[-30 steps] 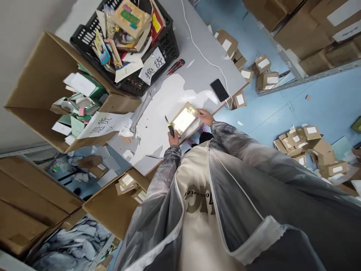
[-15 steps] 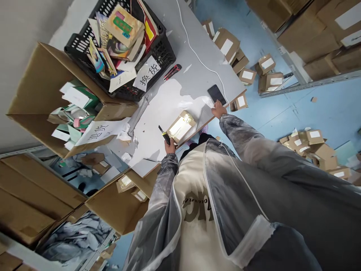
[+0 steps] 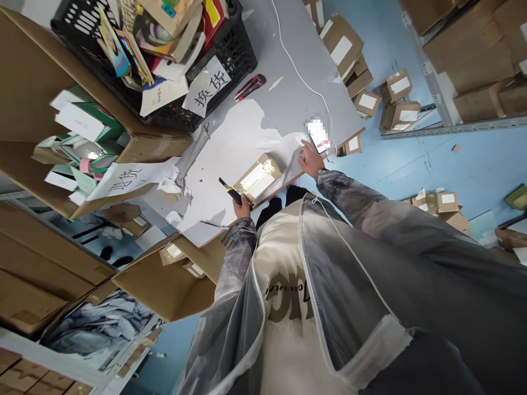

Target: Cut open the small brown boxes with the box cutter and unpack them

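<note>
My left hand is closed around a black and yellow utility knife, whose dark blade points up and to the left. Right beside it, a small taped cardboard box with a shiny white label lies at the table's near edge. My right hand holds nothing; its fingers are apart just below a smartphone. The phone lies flat with its screen lit, close to the table corner, and a white cable runs near it.
A black crate of books and a large carton of green and white packages stand at the left. A red and black cutter lies beside the crate. White paper covers part of the table. Cardboard boxes lie on the blue floor.
The phone's screen has gone from dark to lit. My right hand has drawn back from it to the left. The knife stays in my left hand, and the view has shifted.
</note>
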A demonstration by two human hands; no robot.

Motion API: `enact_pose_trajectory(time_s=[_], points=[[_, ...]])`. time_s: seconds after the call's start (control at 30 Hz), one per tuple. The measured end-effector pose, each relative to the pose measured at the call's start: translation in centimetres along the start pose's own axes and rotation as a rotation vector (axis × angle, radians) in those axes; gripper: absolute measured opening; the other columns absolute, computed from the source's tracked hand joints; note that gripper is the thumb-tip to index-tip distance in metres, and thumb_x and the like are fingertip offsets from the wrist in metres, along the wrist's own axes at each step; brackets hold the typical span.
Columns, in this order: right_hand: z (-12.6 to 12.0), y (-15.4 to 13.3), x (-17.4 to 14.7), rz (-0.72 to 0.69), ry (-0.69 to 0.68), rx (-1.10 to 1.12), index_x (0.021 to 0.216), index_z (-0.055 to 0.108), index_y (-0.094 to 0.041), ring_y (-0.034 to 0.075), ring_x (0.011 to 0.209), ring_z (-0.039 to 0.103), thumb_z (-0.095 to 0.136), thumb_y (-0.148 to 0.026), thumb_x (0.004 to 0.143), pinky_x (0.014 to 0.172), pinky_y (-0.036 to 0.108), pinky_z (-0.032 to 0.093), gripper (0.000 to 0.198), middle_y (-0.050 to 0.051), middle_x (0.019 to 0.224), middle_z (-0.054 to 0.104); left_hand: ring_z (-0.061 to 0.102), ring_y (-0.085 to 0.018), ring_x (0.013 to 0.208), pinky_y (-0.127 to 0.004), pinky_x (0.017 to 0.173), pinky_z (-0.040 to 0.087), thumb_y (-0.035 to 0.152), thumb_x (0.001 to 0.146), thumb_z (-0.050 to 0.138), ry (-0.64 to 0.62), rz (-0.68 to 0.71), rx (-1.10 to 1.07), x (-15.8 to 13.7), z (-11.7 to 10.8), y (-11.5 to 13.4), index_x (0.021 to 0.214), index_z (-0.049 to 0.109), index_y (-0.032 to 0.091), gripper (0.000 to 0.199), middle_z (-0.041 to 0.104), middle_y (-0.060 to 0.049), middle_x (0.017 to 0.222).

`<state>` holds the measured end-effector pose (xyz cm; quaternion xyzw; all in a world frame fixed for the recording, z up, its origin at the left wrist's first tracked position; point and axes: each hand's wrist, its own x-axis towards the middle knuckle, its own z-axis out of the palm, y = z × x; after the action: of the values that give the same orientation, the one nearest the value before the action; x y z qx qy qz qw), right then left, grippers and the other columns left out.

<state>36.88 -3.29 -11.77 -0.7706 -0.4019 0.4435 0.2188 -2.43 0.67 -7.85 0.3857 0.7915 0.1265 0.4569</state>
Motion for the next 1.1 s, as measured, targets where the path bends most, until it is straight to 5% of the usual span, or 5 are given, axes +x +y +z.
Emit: enact_pose_trajectory(time_s=[0.2, 0.4, 0.77, 1.1], points=[[4.7, -2.1, -0.7, -0.191, -0.275, 0.145, 0.172, 0.07, -0.022, 0.047, 0.155, 0.071, 0.076, -0.09, 0.103, 0.14, 0.063, 0.056, 0.097, 0.016, 0.188, 0.06, 0.077, -0.035, 0.126, -0.04, 0.102, 0.067, 0.06, 0.117, 0.068, 0.185, 0.108, 0.271, 0.3, -0.3, 1.2, 0.113, 0.07, 0.022, 0.038, 0.071, -0.016, 0.123], [8.0, -3.2, -1.5, -0.213, -0.205, 0.16, 0.179, 0.067, -0.016, 0.047, 0.163, 0.066, 0.059, -0.102, 0.106, 0.145, 0.059, 0.052, 0.113, 0.022, 0.174, 0.072, 0.072, -0.038, 0.131, -0.046, 0.117, 0.062, 0.049, 0.119, 0.068, 0.231, 0.285, 0.342, -0.2, -1.3, 2.5, 0.107, 0.068, 0.024, 0.028, 0.07, -0.019, 0.124], [7.5, -3.9, -0.4, -0.224, -0.194, 0.122, 0.178, 0.069, -0.019, 0.042, 0.172, 0.06, 0.052, -0.103, 0.108, 0.152, 0.053, 0.043, 0.11, 0.019, 0.18, 0.069, 0.082, -0.035, 0.108, -0.03, 0.087, 0.053, 0.045, 0.117, 0.082, -0.331, 0.639, 0.436, -0.2, 1.9, 7.8, 0.147, 0.083, 0.022, 0.038, 0.085, -0.013, 0.114], [8.0, -3.9, -1.8, -0.112, -0.116, 0.033, 0.175, 0.067, -0.014, 0.044, 0.167, 0.066, 0.046, -0.095, 0.114, 0.15, 0.056, 0.046, 0.103, 0.023, 0.174, 0.073, 0.077, -0.04, 0.108, -0.041, 0.1, 0.055, 0.053, 0.121, 0.067, -0.339, 0.749, 0.703, -0.3, 2.4, 8.7, 0.162, 0.079, 0.025, 0.051, 0.074, -0.015, 0.099]])
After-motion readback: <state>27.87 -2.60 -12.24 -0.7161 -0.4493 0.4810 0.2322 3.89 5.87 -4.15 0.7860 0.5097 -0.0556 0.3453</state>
